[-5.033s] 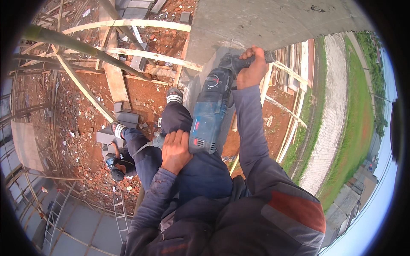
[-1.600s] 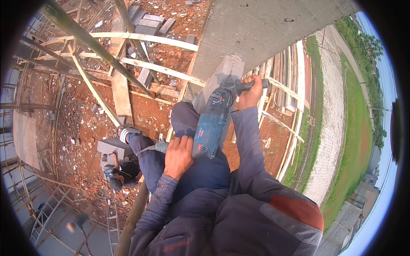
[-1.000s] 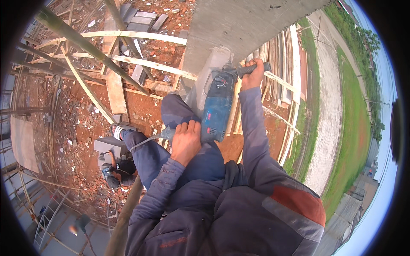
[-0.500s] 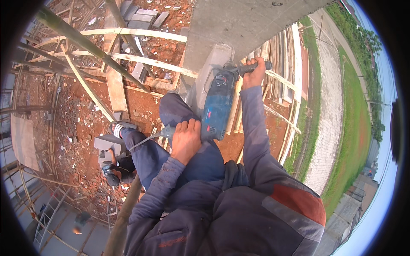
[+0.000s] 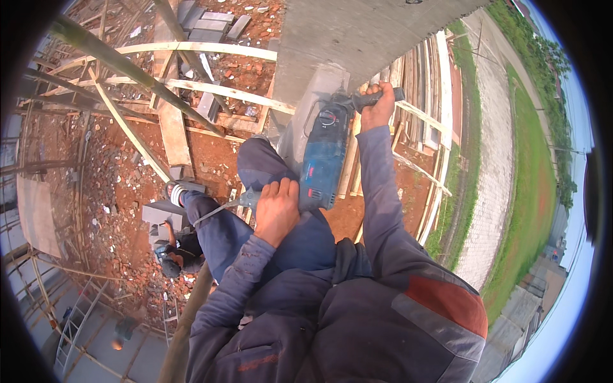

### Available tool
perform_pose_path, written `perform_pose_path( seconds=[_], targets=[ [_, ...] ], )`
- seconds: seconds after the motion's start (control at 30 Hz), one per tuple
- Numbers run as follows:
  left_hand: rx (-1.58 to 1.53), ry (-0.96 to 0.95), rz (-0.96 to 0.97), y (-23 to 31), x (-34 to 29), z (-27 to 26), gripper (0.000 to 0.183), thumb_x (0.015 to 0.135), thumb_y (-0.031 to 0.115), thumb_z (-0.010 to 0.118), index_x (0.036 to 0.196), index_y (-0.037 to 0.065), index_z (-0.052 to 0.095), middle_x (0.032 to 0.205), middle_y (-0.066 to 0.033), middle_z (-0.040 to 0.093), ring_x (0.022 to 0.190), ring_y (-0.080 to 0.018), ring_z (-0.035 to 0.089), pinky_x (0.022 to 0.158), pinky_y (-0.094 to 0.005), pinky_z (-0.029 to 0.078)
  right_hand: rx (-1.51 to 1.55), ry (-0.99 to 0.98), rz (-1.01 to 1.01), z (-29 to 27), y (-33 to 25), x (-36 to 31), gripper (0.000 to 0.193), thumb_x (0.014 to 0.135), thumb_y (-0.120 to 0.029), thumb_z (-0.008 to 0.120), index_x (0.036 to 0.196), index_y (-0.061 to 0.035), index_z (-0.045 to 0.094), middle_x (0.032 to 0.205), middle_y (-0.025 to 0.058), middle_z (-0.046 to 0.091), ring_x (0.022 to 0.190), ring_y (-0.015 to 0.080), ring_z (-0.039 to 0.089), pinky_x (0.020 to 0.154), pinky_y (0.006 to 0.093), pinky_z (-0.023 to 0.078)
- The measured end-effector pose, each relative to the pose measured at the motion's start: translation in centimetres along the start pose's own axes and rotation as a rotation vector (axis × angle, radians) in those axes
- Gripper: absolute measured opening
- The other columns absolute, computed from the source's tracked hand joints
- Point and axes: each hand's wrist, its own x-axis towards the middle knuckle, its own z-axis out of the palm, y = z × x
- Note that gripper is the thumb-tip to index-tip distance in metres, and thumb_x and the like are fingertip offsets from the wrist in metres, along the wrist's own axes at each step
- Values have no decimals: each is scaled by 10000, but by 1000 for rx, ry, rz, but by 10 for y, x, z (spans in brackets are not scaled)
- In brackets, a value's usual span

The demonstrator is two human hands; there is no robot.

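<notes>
Between my arms is a blue rotary hammer drill (image 5: 323, 153), pointing away from me toward a grey concrete beam (image 5: 317, 82). Wrapped round its rear handle, my left hand (image 5: 278, 210) is closed, with the power cord (image 5: 220, 210) trailing off to the left. Out at the far right, my right hand (image 5: 381, 110) grips the black side handle (image 5: 365, 100) that sticks out near the drill's front. The bit's tip is hidden by the tool body and dust on the concrete. My legs straddle the narrow beam below the drill.
A wide concrete face (image 5: 357, 38) rises ahead. Bamboo poles (image 5: 121, 60) and pale timber strips (image 5: 223, 94) cross at the left. Far below, another person (image 5: 182, 252) is by grey blocks (image 5: 159, 214) on rubble. Stacked planks (image 5: 418, 76) lie at the right, beyond them a paved strip (image 5: 488, 191).
The drill and both hands have shifted very slightly to the left; both grips stay the same. The view has barely moved.
</notes>
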Motion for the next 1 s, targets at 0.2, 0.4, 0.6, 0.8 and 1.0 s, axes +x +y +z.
perform_pose_path(
  seconds=[0.2, 0.4, 0.6, 0.8, 1.0],
  targets=[
    [3, -5, -6, -2, 3, 0, 141, 719, 73, 602, 836, 65, 524, 830, -89, 524, 786, -275, 558, 740, -385, 440, -12, -11, -22, 4, 1, 1, 82, 822, -85, 608, 796, -69, 532, 665, 22, 485, 597, 152, 475, 584, 319, 424],
    [-27, 0, -30, 0, 5, 2, 135, 716, 64, 596, 829, 65, 523, 824, -92, 521, 792, -279, 557, 747, -386, 438, -56, -13, -28, 5, 1, 5, 129, 834, -111, 611, 768, -105, 500, 682, 7, 478, 623, 147, 467, 613, 323, 416],
    [-41, -13, -78, 1, 10, 19, 254, 663, 106, 679, 859, 51, 526, 856, -101, 526, 842, -296, 564, 773, -394, 445, -75, -10, -35, 10, 3, 18, 91, 812, -89, 617, 778, -85, 532, 667, 18, 488, 604, 156, 483, 592, 326, 427],
    [-96, 2, -83, 1, 14, 13, 254, 677, 126, 700, 847, 48, 528, 854, -103, 529, 833, -297, 563, 774, -393, 441, -60, 15, -25, 15, 3, 17, 60, 791, -67, 618, 788, -64, 558, 654, 34, 503, 577, 165, 486, 557, 335, 434],
    [-110, 25, -87, 1, 14, 18, 223, 677, 95, 671, 837, 50, 522, 846, -99, 524, 824, -299, 551, 757, -397, 434, -71, -8, -52, 11, 5, 24, 66, 793, -63, 620, 786, -65, 554, 657, 41, 504, 574, 167, 482, 555, 334, 433]
  ],
)
